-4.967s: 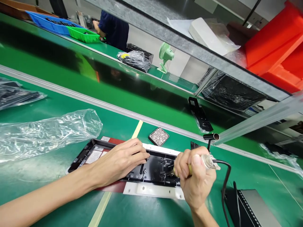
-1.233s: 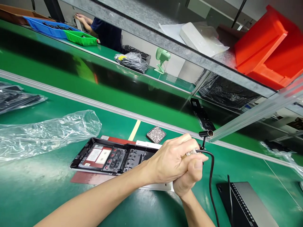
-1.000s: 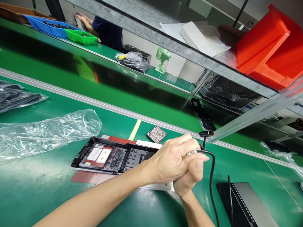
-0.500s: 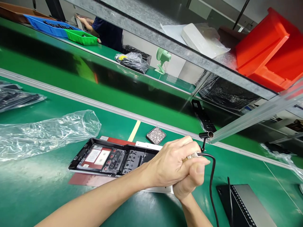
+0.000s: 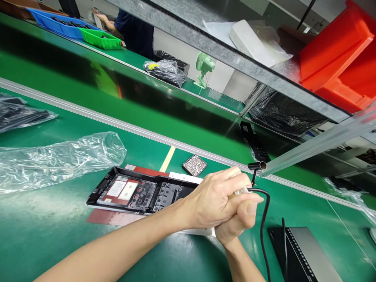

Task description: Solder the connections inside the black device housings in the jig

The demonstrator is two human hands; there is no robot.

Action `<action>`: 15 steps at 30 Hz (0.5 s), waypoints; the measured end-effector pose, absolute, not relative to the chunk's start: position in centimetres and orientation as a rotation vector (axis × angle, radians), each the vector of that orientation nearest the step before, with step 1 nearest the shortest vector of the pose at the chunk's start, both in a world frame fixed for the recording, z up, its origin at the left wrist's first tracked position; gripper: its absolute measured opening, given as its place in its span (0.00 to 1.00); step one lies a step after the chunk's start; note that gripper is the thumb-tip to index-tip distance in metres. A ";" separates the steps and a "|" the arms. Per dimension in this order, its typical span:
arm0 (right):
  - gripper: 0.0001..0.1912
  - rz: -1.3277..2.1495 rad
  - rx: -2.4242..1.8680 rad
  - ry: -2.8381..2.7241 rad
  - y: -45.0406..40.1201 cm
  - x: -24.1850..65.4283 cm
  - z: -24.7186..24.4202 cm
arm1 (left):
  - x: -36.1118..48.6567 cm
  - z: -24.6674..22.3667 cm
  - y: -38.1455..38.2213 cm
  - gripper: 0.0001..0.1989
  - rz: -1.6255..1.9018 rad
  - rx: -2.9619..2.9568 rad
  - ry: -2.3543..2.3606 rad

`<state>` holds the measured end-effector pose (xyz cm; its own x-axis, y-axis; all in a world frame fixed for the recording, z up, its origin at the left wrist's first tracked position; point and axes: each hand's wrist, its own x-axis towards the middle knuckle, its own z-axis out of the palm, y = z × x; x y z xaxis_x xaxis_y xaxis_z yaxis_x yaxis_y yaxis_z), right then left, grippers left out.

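A corded hand tool (image 5: 241, 191) shows only its pale cable end between my hands. Its body and working end are hidden. My left hand (image 5: 216, 196) is closed around it from above. Just beneath, my right hand (image 5: 237, 223) is closed against the left, its fingers wrapped about the same tool. A black cable (image 5: 266, 211) runs from the tool down to the right. Under my hands and left forearm lies a long black plastic housing (image 5: 147, 196), its ribbed inner side facing up. The housing's right part is hidden by my left hand.
A reddish mat (image 5: 105, 217) and white plate (image 5: 194, 179) lie under the housing. Behind stand a small speckled tray (image 5: 194, 165) and a ring holder (image 5: 259, 166). Left lies a clear bag (image 5: 70, 160); right, a black-grey panel (image 5: 305, 250). A metal shelf (image 5: 243, 66) overhangs; beyond, a person (image 5: 133, 33) works.
The view has shifted slightly, so the background sits a little higher. Both hands keep the same closed grip over the housing, with no clear movement of the tool.
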<state>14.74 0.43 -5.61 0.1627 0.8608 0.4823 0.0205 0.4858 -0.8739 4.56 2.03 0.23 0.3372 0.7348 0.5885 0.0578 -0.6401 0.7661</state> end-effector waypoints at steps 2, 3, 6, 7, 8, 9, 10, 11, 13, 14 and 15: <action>0.27 0.755 -0.846 -1.260 0.4 14.8 -5.6 | 4.5 0.2 2.0 0.17 1.336 1.957 0.688; 0.27 0.765 -0.826 -1.250 0.4 14.7 -5.5 | 4.5 0.1 2.0 0.17 1.333 1.954 0.691; 0.26 0.784 -0.784 -1.226 0.4 14.6 -5.3 | 4.5 0.0 2.1 0.16 1.332 1.939 0.698; 0.25 0.790 -0.773 -1.218 0.4 14.6 -5.2 | 4.5 -0.1 2.1 0.15 1.334 1.935 0.698; 0.24 0.795 -0.766 -1.211 0.4 14.5 -5.1 | 4.5 -0.1 2.1 0.15 1.334 1.931 0.699; 0.24 0.797 -0.762 -1.203 0.4 14.4 -5.0 | 4.5 -0.1 2.1 0.15 1.332 1.927 0.703; 0.23 0.798 -0.760 -1.195 0.4 14.4 -4.9 | 4.5 -0.2 2.1 0.16 1.328 1.925 0.709; 0.23 0.799 -0.760 -1.188 0.4 14.3 -4.8 | 4.5 -0.2 2.2 0.15 1.324 1.924 0.715; 0.23 0.807 -0.768 -1.182 0.4 14.3 -4.9 | 4.5 -0.2 2.3 0.15 1.327 1.922 0.724; 0.23 0.814 -0.773 -1.183 0.4 14.2 -4.9 | 4.5 -0.2 2.4 0.15 1.329 1.922 0.725; 0.23 0.821 -0.779 -1.184 0.4 14.3 -5.0 | 4.5 -0.2 2.4 0.15 1.332 1.922 0.723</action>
<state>14.26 0.43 -4.98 0.1742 0.8671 0.4667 -0.1330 0.4903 -0.8614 4.53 2.41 -0.24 0.3221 0.7580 0.5672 0.0622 -0.6147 0.7863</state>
